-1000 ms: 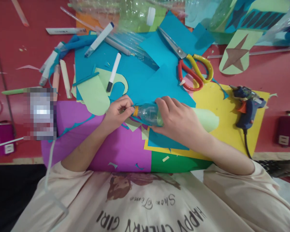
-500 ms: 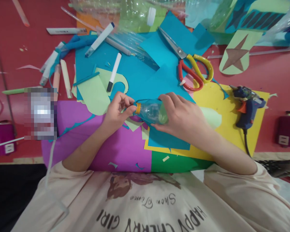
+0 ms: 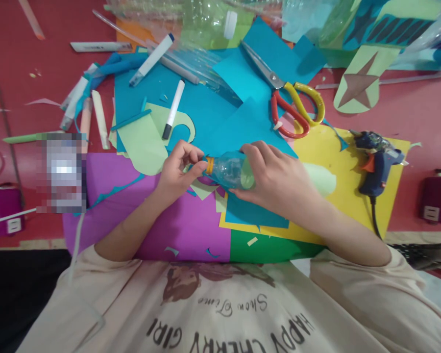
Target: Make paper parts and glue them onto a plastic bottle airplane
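Evidently, from the head camera, both hands are on one thing: a clear plastic bottle [image 3: 228, 171] with an orange ring [image 3: 209, 165] at its neck, lying on its side in front of the person, neck to the left. The right hand [image 3: 275, 169] is clamped over the body from above, fingers on the far side and thumb on the near side, presumably to keep the round bottle from rolling. The left hand [image 3: 178, 169] has its thumb and forefinger drawn close at the ring; whether they pinch it or merely rest against it, I cannot tell. A pale green paper piece [image 3: 323, 179] sticks out past the right hand; its join to the bottle is hidden.

Beyond the hands, large scissors with red and yellow handles [image 3: 275, 82] lie on bright blue paper [image 3: 213, 122], handles angled towards the right hand, perhaps for easy reach. A dark blue glue gun [image 3: 379, 169] lies on a yellow sheet [image 3: 353, 211], well apart from the bottle, which likely leaves the hands room.
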A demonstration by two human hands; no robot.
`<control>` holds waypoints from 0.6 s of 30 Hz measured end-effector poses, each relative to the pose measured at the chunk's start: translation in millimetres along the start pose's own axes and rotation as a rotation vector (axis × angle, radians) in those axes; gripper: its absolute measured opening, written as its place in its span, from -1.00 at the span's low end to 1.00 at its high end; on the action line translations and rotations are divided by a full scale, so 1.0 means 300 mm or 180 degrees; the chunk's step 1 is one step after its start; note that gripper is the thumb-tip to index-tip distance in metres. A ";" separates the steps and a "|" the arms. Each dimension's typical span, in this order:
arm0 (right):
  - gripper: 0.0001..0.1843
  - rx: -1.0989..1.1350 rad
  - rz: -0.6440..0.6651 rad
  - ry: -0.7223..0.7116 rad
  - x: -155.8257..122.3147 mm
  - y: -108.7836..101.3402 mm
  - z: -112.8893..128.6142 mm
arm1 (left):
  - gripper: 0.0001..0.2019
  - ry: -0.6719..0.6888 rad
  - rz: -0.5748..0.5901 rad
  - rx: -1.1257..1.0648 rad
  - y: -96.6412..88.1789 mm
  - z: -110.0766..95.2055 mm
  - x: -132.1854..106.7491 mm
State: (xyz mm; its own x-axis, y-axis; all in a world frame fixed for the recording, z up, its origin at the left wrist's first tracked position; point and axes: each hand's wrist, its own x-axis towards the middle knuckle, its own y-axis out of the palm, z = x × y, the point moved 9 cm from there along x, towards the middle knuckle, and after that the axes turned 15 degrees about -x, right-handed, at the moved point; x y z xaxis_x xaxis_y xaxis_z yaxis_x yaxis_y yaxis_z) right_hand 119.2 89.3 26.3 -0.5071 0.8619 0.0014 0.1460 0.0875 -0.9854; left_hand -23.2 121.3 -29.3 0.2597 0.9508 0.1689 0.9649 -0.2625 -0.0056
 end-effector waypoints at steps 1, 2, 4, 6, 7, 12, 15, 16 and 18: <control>-0.49 -0.0010 0.0023 -0.0006 0.001 0.002 0.002 | -0.59 -0.0036 0.0012 -0.0034 0.000 0.002 0.003; -0.49 -0.0020 0.0045 -0.0014 0.001 0.003 0.004 | -0.58 -0.0086 0.0020 -0.0060 0.000 0.005 0.006; -0.49 -0.0029 0.0072 -0.0034 0.002 0.004 0.009 | -0.56 -0.0216 0.0064 -0.0103 0.002 0.011 0.010; -0.50 -0.0020 0.0074 -0.0058 0.001 0.003 0.015 | -0.55 -0.0333 0.0167 -0.0179 0.010 0.014 0.013; -0.52 -0.0018 0.0072 -0.0076 0.000 0.003 0.019 | -0.55 -0.0393 0.0222 -0.0234 0.015 0.015 0.014; -0.53 -0.0097 0.0057 -0.0158 -0.003 -0.002 0.032 | -0.57 -0.0589 0.0276 -0.0516 0.023 0.022 0.015; -0.53 -0.0048 0.0058 -0.0161 -0.004 -0.001 0.029 | -0.59 -0.0580 0.0253 -0.0562 0.023 0.025 0.016; -0.53 -0.0012 0.0063 -0.0141 -0.004 0.001 0.025 | -0.60 -0.0536 0.0220 -0.0555 0.021 0.022 0.016; -0.52 0.0057 0.0065 -0.0087 -0.003 0.006 0.015 | -0.62 -0.0401 0.0130 -0.0447 0.013 0.013 0.015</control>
State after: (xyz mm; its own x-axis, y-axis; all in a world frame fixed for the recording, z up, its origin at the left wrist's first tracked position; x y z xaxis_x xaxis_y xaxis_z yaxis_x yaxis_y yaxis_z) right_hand 116.0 86.5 23.9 -0.5271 0.8495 -0.0230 0.1415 0.0610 -0.9881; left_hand -18.1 125.3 -32.3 0.3099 0.9496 0.0465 0.9408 -0.3133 0.1292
